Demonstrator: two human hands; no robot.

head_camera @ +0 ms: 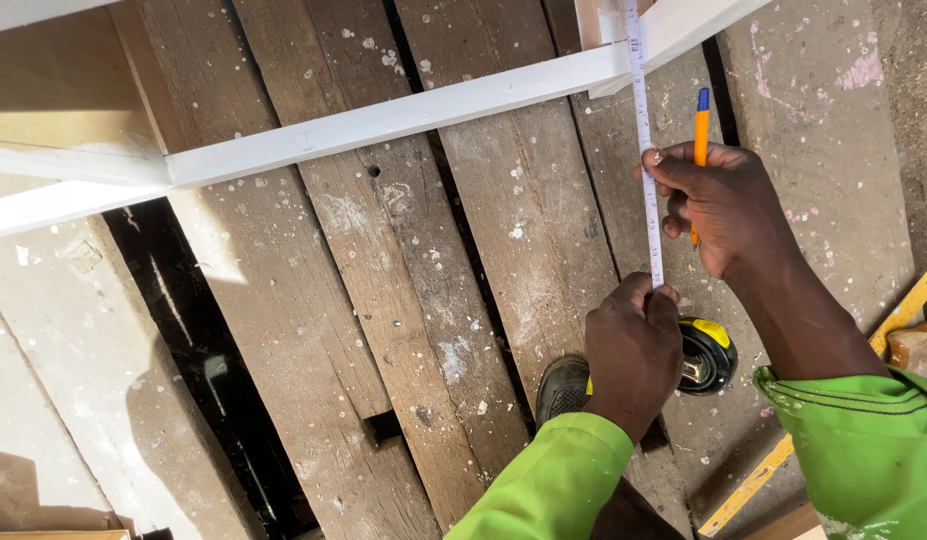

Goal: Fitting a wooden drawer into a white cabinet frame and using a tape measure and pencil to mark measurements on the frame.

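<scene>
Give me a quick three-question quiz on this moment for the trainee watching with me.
1. True or false: the right hand holds a pen while pinching the tape blade.
2. Which hand grips the blade just above the black and yellow tape measure case?
3. What does the blade's far end rest against: A) the white wooden strip, B) a brick, C) a bucket?

Key: 1 true. 2 the left hand. 3 A.
</scene>
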